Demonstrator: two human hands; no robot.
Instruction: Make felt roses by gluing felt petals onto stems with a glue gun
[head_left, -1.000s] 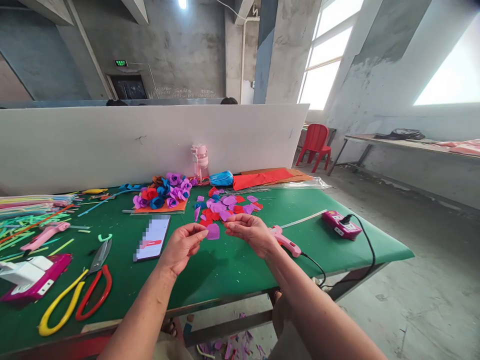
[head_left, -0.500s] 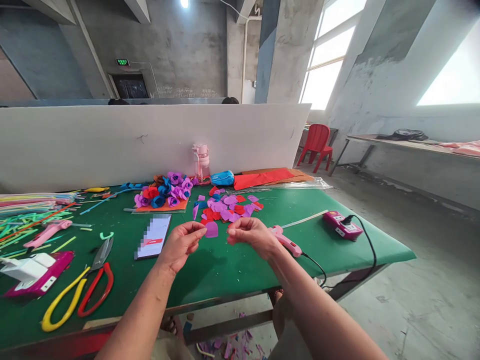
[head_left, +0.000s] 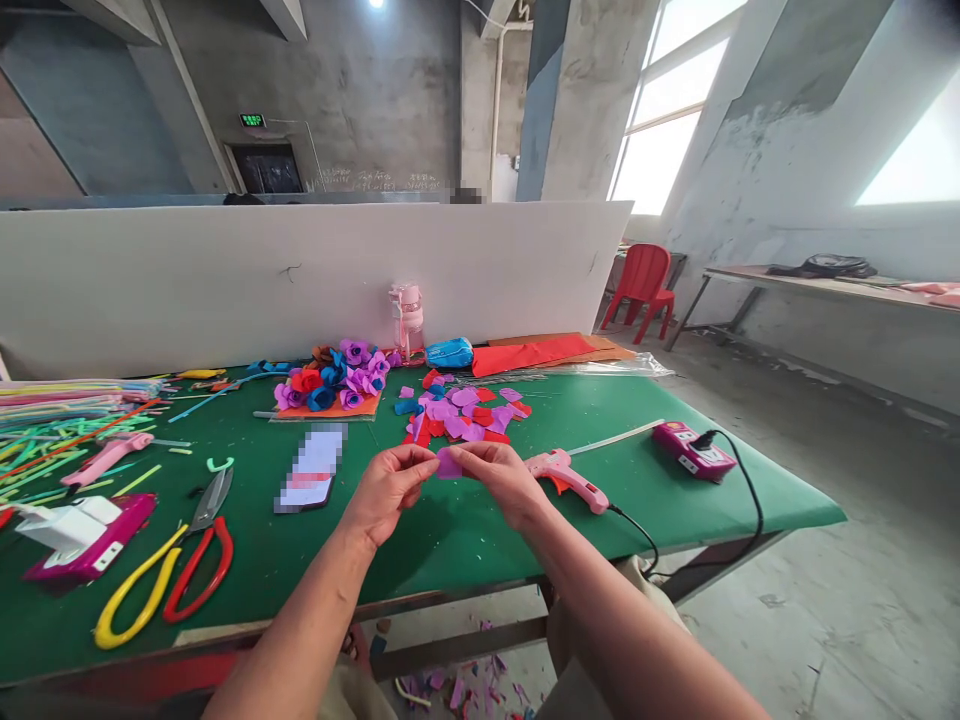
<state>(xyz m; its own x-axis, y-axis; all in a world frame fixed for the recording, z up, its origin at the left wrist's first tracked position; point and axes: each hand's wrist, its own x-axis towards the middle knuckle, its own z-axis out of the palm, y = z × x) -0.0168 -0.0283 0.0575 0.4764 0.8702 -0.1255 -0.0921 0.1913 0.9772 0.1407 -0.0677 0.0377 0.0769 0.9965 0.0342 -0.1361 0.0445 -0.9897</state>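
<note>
A small purple paper petal (head_left: 448, 464) is held up between my two hands over the table's front half. My left hand (head_left: 394, 488) pinches its left edge between thumb and fingers. At the opposite edge, my right hand (head_left: 499, 478) grips it the same way. Just beyond lies a loose heap of purple, red and blue petals (head_left: 457, 410). Beside my right wrist rests a pink glue gun (head_left: 566, 475) with a pale glue stick in its back. Finished paper flowers (head_left: 337, 375) are piled at the back left.
Scissors (head_left: 202, 540), a phone (head_left: 310, 470), a second glue gun (head_left: 112, 458) and a power strip (head_left: 94, 540) lie to the left. Another power strip (head_left: 691, 450) sits right, its cord hanging off the green table (head_left: 720, 510). Along the back stand a pink bottle (head_left: 407, 320) and a white partition (head_left: 225, 290).
My right hand has come in and taken the petal's right edge, which only my left hand held before. The whole view has shifted slightly.
</note>
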